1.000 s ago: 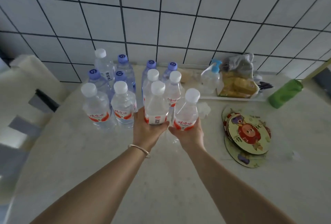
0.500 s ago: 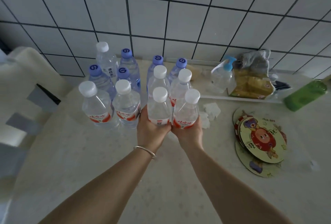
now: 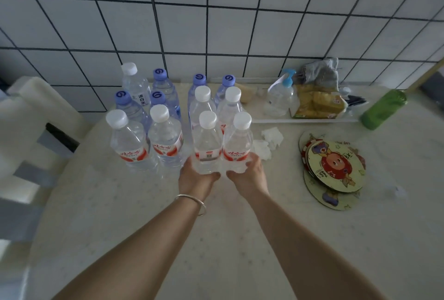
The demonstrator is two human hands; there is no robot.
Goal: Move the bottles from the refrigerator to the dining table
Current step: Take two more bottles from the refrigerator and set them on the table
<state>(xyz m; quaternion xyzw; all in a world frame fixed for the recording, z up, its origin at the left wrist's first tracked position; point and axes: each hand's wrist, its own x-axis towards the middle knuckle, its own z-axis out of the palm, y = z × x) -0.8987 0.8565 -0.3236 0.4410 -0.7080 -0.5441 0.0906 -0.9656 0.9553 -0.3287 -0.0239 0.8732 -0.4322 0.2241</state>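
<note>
Several clear water bottles stand grouped on the pale dining table (image 3: 240, 239) against the tiled wall. My left hand (image 3: 195, 177) grips the base of a white-capped bottle with a red label (image 3: 207, 142). Beside it, my right hand (image 3: 249, 172) grips the base of a matching bottle (image 3: 239, 142). Both held bottles are upright and seem to rest on the table, in front of two more white-capped bottles (image 3: 203, 102). To the left stand two further white-capped bottles (image 3: 127, 141), with blue-capped bottles (image 3: 158, 86) behind them.
A pump bottle (image 3: 280, 98), yellow packets (image 3: 317, 105) and a grey cloth sit on a white tray at the back right. A green bottle (image 3: 383, 110) lies beside it. Round cartoon coasters (image 3: 334, 167) and crumpled tissues (image 3: 270, 138) lie right of my hands. A white chair (image 3: 31, 117) stands left.
Both hands moved the two bottles forward and set them lower, close behind the standing pair. My grip has slid down to the bottles' bases.
</note>
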